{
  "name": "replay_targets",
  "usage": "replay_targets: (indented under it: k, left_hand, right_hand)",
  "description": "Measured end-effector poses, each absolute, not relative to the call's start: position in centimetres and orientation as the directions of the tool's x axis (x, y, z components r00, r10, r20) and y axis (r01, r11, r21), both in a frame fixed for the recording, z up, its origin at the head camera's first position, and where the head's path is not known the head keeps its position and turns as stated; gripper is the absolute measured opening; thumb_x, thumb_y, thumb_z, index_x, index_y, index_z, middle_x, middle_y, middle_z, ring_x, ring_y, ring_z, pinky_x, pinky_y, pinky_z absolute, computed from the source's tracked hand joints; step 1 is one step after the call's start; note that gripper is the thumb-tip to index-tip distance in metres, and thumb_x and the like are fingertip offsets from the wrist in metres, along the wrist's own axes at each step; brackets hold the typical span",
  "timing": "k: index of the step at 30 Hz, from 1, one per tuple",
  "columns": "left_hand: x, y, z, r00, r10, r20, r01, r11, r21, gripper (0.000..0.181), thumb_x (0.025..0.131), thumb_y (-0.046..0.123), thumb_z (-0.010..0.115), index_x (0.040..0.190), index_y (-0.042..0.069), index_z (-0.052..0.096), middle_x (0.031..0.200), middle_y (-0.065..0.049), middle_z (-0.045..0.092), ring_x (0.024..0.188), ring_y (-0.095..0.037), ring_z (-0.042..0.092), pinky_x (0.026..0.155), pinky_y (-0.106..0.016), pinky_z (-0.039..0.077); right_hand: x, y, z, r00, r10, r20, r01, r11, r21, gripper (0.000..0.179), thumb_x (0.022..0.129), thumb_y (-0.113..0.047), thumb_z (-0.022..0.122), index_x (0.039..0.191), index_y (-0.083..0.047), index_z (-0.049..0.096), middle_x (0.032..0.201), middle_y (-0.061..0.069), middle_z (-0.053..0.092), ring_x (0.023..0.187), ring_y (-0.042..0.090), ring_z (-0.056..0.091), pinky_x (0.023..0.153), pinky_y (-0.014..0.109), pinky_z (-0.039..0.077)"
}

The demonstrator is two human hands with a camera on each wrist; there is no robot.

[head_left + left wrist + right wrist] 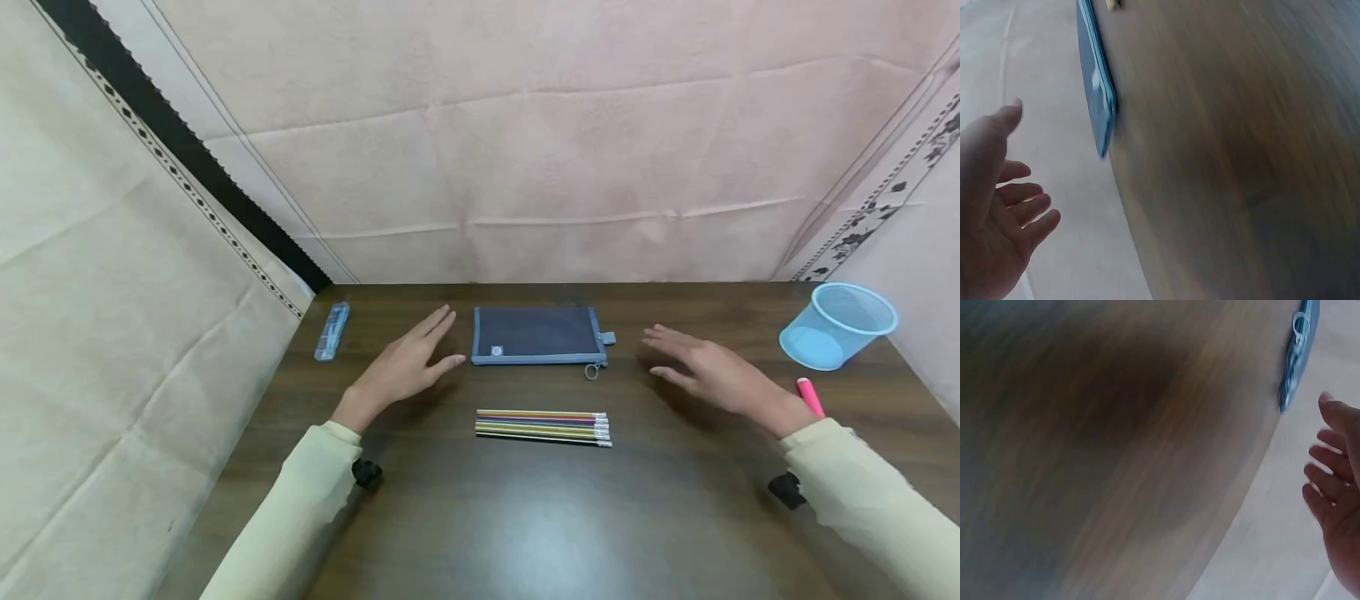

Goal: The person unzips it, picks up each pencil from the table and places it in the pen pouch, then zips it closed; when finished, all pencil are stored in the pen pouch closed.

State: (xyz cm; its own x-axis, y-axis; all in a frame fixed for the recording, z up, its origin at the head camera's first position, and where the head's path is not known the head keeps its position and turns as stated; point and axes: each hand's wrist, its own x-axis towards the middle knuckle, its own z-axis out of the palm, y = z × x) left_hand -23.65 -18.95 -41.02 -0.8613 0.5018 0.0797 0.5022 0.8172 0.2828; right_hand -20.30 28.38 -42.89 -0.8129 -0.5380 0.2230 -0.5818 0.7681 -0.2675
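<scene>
A dark blue zip pouch (534,335) with light blue edging lies flat near the table's far edge. Its small metal ring (592,372) hangs from the near right corner. My left hand (408,358) hovers just left of the pouch, fingers extended and thumb spread. To the pouch's right, farther off, my right hand (705,367) is held over the table with its fingers loosely straight. Both palms hold nothing in the wrist views. Several pencils (543,427) lie side by side in front of the pouch, their white-tipped ends to the right.
A light blue cup (836,325) leans at the far right. Partly behind my right forearm lies a pink pen-like stick (810,397). At the far left is a flat, light blue oblong item (332,331). Pale cloth (562,167) hangs behind the wooden table (540,517).
</scene>
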Motion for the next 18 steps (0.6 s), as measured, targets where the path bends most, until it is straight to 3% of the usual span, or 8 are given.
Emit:
replay_targets:
  k: [3,7,13,18]
  left_hand:
    - [-23.6,-17.7,-41.2,-0.835,0.546,0.077,0.546,0.802,0.242,0.072,0.103,0.051,0.052,0.158,0.009,0.032,0.167,-0.011,0.027,0.152,-0.028,0.033,0.118,-0.048,0.037]
    - [-23.3,-16.3,-41.4,-0.811,0.582,0.06,0.579,0.783,0.227,0.066,0.103,0.049,0.052,0.155,0.01,0.04,0.161,-0.012,0.039,0.148,-0.028,0.041,0.117,-0.046,0.04]
    - [-22.9,-14.8,-41.1,-0.797,0.603,0.034,0.586,0.759,0.282,0.064,0.102,0.045,0.057,0.157,0.017,0.038,0.154,-0.011,0.049,0.14,-0.029,0.05,0.112,-0.048,0.045]
    - [-22.5,-14.1,-41.1,-0.776,0.63,0.023,0.61,0.741,0.282,0.066,0.102,0.044,0.057,0.158,0.017,0.035,0.15,-0.013,0.054,0.135,-0.029,0.055,0.109,-0.047,0.048]
  right_hand:
    - [-20.9,26.6,-43.3,-0.746,-0.618,0.249,-0.665,0.712,-0.225,0.047,0.089,-0.008,0.076,0.134,-0.002,0.063,0.14,0.02,0.061,0.128,0.038,0.06,0.096,0.052,0.053]
    - [-22.0,24.6,-43.9,-0.695,-0.675,0.248,-0.717,0.676,-0.172,0.043,0.088,-0.007,0.077,0.13,-0.002,0.066,0.137,0.018,0.064,0.126,0.034,0.062,0.096,0.049,0.055]
    - [-23.5,23.0,-44.6,-0.674,-0.709,0.207,-0.735,0.671,-0.095,0.045,0.091,-0.008,0.074,0.134,0.0,0.063,0.145,0.018,0.057,0.135,0.035,0.054,0.102,0.05,0.052]
    - [-24.2,22.5,-44.7,-0.668,-0.72,0.189,-0.739,0.671,-0.059,0.038,0.092,-0.005,0.072,0.128,0.001,0.066,0.137,0.02,0.063,0.126,0.034,0.062,0.099,0.048,0.054]
